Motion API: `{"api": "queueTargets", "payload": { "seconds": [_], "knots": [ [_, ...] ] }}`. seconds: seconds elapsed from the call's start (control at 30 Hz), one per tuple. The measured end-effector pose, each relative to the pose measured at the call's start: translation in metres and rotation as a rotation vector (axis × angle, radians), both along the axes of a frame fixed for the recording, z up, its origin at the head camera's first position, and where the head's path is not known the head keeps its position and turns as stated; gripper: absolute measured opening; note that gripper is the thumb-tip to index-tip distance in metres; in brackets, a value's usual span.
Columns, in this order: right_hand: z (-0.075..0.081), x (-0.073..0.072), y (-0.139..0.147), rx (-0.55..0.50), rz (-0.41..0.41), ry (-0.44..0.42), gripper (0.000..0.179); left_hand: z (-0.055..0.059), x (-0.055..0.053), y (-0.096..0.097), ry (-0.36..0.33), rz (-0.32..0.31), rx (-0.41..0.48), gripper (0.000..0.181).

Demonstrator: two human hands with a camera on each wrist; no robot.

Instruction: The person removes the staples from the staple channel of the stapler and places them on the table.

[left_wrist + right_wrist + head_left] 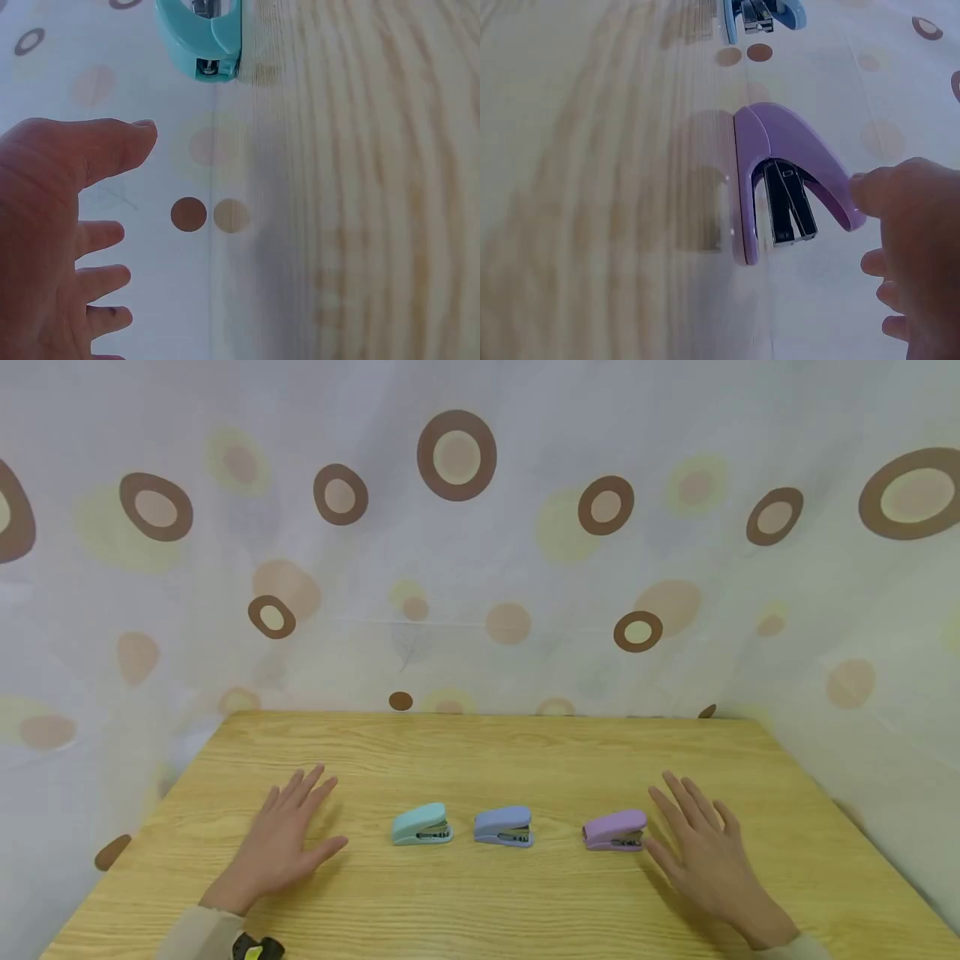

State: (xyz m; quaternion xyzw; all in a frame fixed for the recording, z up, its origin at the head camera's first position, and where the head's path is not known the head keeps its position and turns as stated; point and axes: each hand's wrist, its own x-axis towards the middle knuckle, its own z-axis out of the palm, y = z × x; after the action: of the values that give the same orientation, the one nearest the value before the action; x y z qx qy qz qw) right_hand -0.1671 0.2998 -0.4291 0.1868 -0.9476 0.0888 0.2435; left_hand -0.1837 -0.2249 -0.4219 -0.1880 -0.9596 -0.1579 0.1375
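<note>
Three small staplers lie in a row across the wooden table: a teal stapler (422, 825), a blue stapler (503, 827) and a purple stapler (614, 831). My left hand (283, 839) is spread to the left of the teal stapler, fingers straight and holding nothing. Beside the purple stapler, on its right, my right hand (701, 852) has its fingers extended. In the right wrist view the thumb (870, 191) overlaps the front end of the purple stapler (802, 157). The left wrist view shows the teal stapler (202, 37) beyond the thumb (112, 146).
The wood-grained table (480, 902) ends against a pale curtain (480, 568) with brown and beige circles, which also hangs along both sides. A black object with a yellow patch (257, 947) is at the left cuff.
</note>
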Motion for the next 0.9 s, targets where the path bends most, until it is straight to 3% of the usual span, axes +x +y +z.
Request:
{"api": "queueTargets", "payload": {
  "seconds": [0.27, 0.53, 0.7, 0.9],
  "knots": [
    [0.004, -0.009, -0.016, -0.056, 0.081, 0.044, 0.051, -0.004, -0.006, 0.014, 0.005, -0.092, 0.084, 0.067],
    [0.001, -0.023, -0.041, -0.11, 0.244, 0.135, 0.044, -0.004, -0.013, 0.029, 0.059, -0.152, 0.096, 0.06],
    [0.001, -0.027, -0.057, -0.143, 0.295, 0.147, 0.047, -0.003, -0.019, 0.039, 0.085, -0.193, 0.107, 0.058],
    [-0.002, -0.031, -0.077, -0.181, 0.334, 0.154, 0.048, -0.004, -0.021, 0.046, 0.008, -0.178, 0.123, 0.058]
  ]
}}
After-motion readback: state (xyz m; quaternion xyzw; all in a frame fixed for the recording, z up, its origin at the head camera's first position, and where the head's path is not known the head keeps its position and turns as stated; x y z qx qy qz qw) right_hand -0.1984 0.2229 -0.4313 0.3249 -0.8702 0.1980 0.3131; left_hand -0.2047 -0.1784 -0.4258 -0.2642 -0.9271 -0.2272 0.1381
